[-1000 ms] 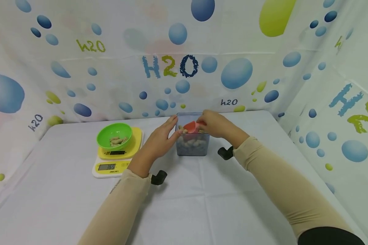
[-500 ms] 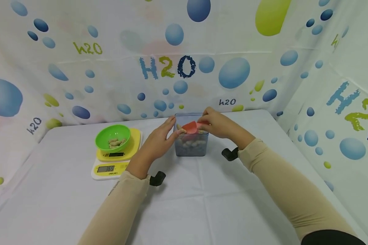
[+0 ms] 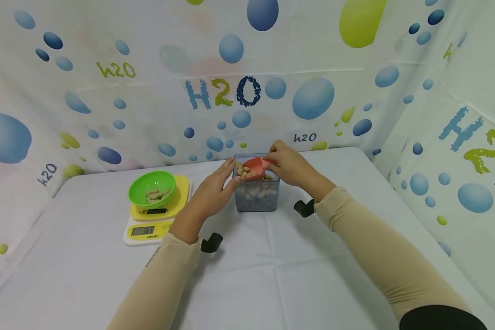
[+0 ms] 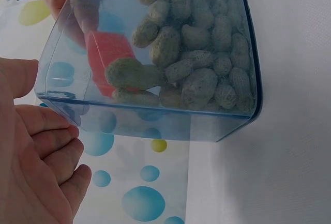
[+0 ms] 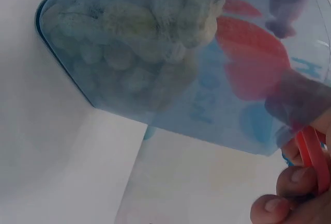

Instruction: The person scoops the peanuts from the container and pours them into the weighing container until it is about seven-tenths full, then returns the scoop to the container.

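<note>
A clear bluish plastic box (image 3: pixel 256 201) stands on the table, partly filled with unshelled peanuts (image 4: pixel 199 53). My left hand (image 3: pixel 210 195) rests against the box's left rim, its fingers straight and thumb at the near corner. In the left wrist view the left hand (image 4: pixel 44 157) touches the rim from outside. My right hand (image 3: pixel 290 165) pinches the handle of a red scoop (image 3: pixel 254 168) over the box opening. Through the wall in the right wrist view, the scoop (image 5: pixel 253 53) sits inside beside the peanuts, its handle between the fingers of the right hand (image 5: pixel 295 193).
On the left a yellow and white kitchen scale (image 3: pixel 150 229) bears a green bowl (image 3: pixel 142 195) with several peanuts (image 3: pixel 156 195) in it. Its display reads what looks like 365, perhaps with a decimal point. A bubble-patterned curtain (image 3: pixel 148 105) hangs behind the white table (image 3: pixel 239 284).
The scoop has risen and tilted within the box opening, its bowl now showing more above the near rim. My right hand has lifted slightly; the left stays at the box.
</note>
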The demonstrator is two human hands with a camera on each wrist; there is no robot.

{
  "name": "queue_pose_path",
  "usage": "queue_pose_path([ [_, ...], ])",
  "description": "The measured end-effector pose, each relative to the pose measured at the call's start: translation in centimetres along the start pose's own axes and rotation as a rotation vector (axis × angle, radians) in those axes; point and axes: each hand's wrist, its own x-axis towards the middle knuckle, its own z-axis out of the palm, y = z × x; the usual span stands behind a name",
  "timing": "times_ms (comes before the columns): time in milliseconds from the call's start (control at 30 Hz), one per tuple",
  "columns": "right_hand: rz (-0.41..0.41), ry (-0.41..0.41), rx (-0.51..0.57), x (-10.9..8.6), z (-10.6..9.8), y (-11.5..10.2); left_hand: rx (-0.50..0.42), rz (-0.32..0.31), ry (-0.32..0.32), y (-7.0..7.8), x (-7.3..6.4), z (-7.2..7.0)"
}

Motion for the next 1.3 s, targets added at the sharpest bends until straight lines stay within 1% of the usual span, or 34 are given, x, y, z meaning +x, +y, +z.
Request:
queue_pose_path([
  [133,-0.018,-0.054,0.024,0.0,-0.6,0.0,-0.003,-0.012,0.011,-0.1,-0.1,0.1],
  [233,-0.016,-0.092,0.060,-0.3,-1.1,0.2,-0.002,-0.016,0.017,-0.1,-0.2,0.0],
  [367,-0.012,-0.115,0.144,-0.6,-1.4,0.9,0.005,-0.018,0.015,-0.1,-0.3,0.0],
  [500,0.017,-0.133,0.238,-1.1,-1.5,1.7,0.010,-0.023,0.008,-0.1,-0.4,0.0],
  [633,0.038,-0.125,0.270,-1.6,-1.5,2.3,0.002,-0.027,0.004,-0.1,-0.5,0.0],
  [767,0.059,-0.099,0.305,-2.1,-1.6,2.7,-0.003,-0.037,0.000,-0.1,-0.4,0.1],
  [867,0.076,-0.078,0.329,-2.4,-1.7,2.8,0.003,-0.034,0.000,-0.1,-0.4,0.1],
  [1067,0.080,-0.053,0.336,-2.8,-1.9,3.1,0.004,-0.039,-0.002,0.0,-0.1,0.2],
  [1300,0.084,-0.046,0.315,-2.9,-2.0,3.2,0.014,-0.035,-0.001,0.0,0.0,0.2],
])
